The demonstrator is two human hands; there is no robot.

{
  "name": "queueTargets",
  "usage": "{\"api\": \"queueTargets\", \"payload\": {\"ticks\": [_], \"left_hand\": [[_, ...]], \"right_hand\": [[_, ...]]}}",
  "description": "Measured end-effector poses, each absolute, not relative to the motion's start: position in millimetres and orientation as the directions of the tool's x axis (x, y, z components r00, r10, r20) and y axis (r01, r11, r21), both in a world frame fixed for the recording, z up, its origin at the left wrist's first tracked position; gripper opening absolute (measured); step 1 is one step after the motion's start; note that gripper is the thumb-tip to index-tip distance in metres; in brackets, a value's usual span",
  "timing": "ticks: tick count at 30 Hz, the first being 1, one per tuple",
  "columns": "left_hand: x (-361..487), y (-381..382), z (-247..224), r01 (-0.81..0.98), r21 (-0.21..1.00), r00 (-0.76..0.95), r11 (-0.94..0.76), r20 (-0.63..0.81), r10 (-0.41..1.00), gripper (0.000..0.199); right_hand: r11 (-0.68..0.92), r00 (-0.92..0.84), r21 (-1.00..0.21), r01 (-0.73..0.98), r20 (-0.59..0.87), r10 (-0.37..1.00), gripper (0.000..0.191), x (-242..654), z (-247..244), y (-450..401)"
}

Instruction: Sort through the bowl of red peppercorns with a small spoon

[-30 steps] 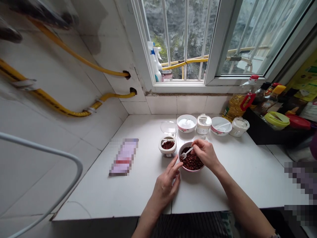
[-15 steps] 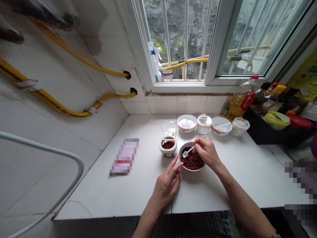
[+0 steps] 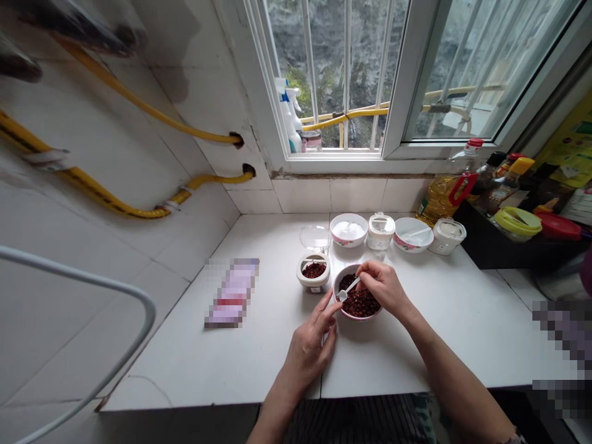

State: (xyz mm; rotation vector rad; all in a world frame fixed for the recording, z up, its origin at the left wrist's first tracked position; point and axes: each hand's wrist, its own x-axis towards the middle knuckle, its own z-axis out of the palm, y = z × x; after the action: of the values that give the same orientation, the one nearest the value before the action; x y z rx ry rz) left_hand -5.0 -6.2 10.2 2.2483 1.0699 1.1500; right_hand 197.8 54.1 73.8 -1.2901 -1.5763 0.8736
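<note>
A small white spoon (image 3: pixel 343 295) is pinched by its handle in my right hand (image 3: pixel 382 287). Its scoop hangs over the left part of a bowl (image 3: pixel 359 318) of dark red-brown, peppercorn-like bits (image 3: pixel 363 303). At the bowl's left rim, my left hand (image 3: pixel 312 342) grips the edge with its fingertips, close to the scoop. Just left of the bowl stands a seasoning jar (image 3: pixel 314 282) with its clear lid (image 3: pixel 314 237) tipped back. Similar dark red bits lie inside the jar.
Behind are a bowl of white grains (image 3: pixel 349 240), a lidded jar (image 3: pixel 381 232), another flowered bowl (image 3: pixel 413 244) and a second lidded jar (image 3: pixel 448 237). An oil bottle (image 3: pixel 444 194) and a dark condiment rack (image 3: pixel 494 246) stand right. A blurred purple packet (image 3: pixel 232 293) lies left.
My right hand has shifted slightly left, bringing the spoon's scoop down and left toward the bowl's left rim. My left hand stays at the rim.
</note>
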Motion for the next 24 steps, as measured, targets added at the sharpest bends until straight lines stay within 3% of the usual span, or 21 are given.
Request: {"api": "queueTargets", "payload": {"ticks": [7,24], "left_hand": [[-5.6,-6.5,10.4,0.455,0.632,0.377,-0.627,0.501,0.779,0.049],[-6.5,-6.2,8.5,0.448,0.640,0.379,-0.624,0.496,0.781,0.048]], "right_hand": [[0.033,0.003,-0.989,0.147,0.034,0.999,0.011,202.4,79.1,55.5],[0.000,0.053,-1.000,0.028,0.001,0.999,0.012,207.3,79.0,60.9]]}}
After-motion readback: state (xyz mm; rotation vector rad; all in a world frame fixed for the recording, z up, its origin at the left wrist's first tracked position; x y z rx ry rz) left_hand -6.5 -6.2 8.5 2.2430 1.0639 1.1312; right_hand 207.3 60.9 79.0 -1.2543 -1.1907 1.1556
